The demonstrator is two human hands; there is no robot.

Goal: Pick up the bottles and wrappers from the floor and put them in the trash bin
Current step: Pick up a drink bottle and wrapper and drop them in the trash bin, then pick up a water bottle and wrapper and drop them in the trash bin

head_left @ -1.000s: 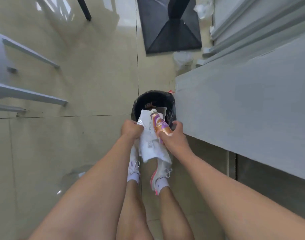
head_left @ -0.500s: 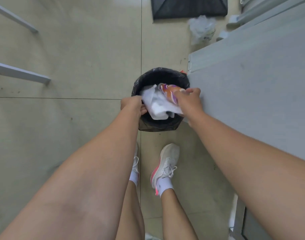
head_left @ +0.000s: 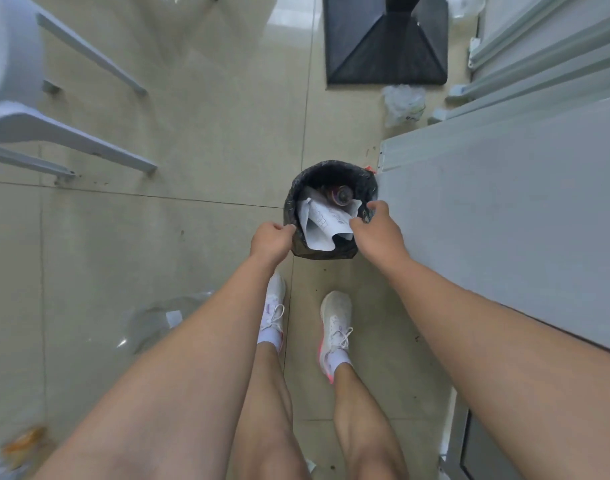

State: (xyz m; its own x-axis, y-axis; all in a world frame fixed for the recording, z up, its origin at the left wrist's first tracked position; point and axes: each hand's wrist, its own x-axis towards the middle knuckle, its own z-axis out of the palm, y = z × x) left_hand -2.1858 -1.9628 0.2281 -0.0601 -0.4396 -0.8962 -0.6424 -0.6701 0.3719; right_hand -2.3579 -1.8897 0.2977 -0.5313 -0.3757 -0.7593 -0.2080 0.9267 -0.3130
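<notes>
The trash bin, lined with a black bag, stands on the tiled floor just ahead of my feet. Inside it lie a white paper wrapper and, further in, a bottle seen end-on. My left hand is curled into a loose fist at the bin's left rim with nothing visible in it. My right hand hovers over the right rim, thumb and fingers apart and empty.
A clear plastic wrapper lies on the floor to my left, and something orange at the bottom left. A crumpled plastic bag sits beyond the bin. A grey counter runs along the right; chair legs stand left, a black table base ahead.
The white wrapper and the orange-labelled bottle have left my hands and now lie inside the bin. My right hand has opened; both hands have drawn back to the rim.
</notes>
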